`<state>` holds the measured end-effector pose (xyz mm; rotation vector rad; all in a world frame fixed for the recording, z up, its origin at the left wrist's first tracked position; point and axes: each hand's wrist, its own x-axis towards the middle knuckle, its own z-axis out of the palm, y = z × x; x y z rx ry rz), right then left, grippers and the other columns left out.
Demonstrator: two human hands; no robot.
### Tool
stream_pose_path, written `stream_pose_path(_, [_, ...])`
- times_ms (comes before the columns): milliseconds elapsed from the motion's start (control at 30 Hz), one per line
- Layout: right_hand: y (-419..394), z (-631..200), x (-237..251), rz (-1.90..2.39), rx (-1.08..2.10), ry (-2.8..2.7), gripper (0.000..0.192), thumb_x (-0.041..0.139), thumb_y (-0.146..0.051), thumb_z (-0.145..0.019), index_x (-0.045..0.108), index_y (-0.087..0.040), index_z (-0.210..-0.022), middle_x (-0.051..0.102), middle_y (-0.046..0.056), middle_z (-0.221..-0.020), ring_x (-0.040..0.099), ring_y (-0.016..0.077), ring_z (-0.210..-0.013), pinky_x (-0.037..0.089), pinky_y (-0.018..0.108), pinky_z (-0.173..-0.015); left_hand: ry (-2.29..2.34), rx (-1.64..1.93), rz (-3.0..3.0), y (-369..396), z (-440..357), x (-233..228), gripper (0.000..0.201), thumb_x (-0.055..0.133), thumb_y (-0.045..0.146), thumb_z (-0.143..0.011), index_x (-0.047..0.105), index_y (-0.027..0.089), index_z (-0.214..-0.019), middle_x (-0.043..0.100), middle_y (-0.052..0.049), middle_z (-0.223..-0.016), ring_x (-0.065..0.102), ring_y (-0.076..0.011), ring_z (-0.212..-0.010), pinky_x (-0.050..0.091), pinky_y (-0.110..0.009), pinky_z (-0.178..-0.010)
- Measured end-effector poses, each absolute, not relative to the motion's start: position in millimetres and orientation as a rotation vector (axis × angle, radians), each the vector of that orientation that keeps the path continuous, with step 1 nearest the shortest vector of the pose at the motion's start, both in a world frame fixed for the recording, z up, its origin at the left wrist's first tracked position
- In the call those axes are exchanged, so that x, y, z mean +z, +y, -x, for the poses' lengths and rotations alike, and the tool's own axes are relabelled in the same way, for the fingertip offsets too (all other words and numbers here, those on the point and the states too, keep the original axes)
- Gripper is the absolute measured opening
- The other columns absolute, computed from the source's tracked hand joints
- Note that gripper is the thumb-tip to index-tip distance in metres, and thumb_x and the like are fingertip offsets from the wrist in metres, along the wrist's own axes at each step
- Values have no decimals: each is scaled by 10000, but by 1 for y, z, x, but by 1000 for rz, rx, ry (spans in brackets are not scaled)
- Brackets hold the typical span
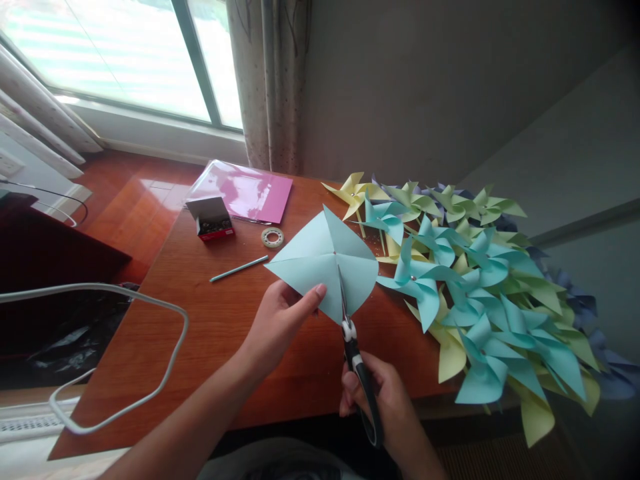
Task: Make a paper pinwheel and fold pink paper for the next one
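My left hand [295, 310] pinches the lower left edge of a light blue paper square [305, 250], thumb on top and fingers beneath. The square is creased along its diagonals and held up over the desk, one corner pointing away from me. In my right hand [373, 387] are black-and-white scissors [353, 340], their handles gripped by my fingers. The blades lie along the crease of the near corner, with the tips close to the centre of the paper. Part of my left fingers is hidden under the sheet.
Many finished blue, yellow, green and purple paper pinwheels [470, 287] are heaped on the desk's right side. Behind the paper are a blue paper stick [239, 269], a tape roll [273, 237], a small open box [213, 220] and pink sheets [250, 190]. A white cable [185, 327] loops at left.
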<state>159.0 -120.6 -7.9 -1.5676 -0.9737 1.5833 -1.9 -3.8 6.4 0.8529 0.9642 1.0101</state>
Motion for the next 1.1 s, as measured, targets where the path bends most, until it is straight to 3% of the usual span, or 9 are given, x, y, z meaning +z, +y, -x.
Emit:
stream_pose_path(133, [-122,-157,-8,1528,1598,-935,518,669,-673,-833,541,-174,-777,525,-33,-596,585,132,-534,413,249,-540,996,1001,-856,-4,0,5,254,806,342,-782,656,144,-726,645,5,-661,530,-119,-604,422,-216,-558])
stream_pose_path(433, [-121,-157,-2,1470,1621,-907,523,664,-668,-845,586,-152,-840,581,-3,-602,581,143,-566,423,271,-580,968,955,-853,-5,-1,6,249,795,367,-787,727,134,-845,730,-42,-773,640,-189,-727,496,-265,-674])
stream_pose_path(700, [-117,-156,-4,1477,1615,-901,517,655,-665,-854,579,-154,-831,580,0,-614,591,139,-558,456,264,-575,968,923,-878,-5,-1,4,267,787,382,-802,715,130,-853,692,-26,-726,616,-172,-699,487,-255,-648])
stream_pose_path(1100, [-119,-156,-8,1491,1602,-921,489,634,-644,-883,555,-164,-825,564,-13,-599,550,125,-545,400,255,-552,967,930,-899,-5,-1,3,274,782,385,-809,700,126,-849,688,-26,-762,579,-149,-701,476,-243,-641])
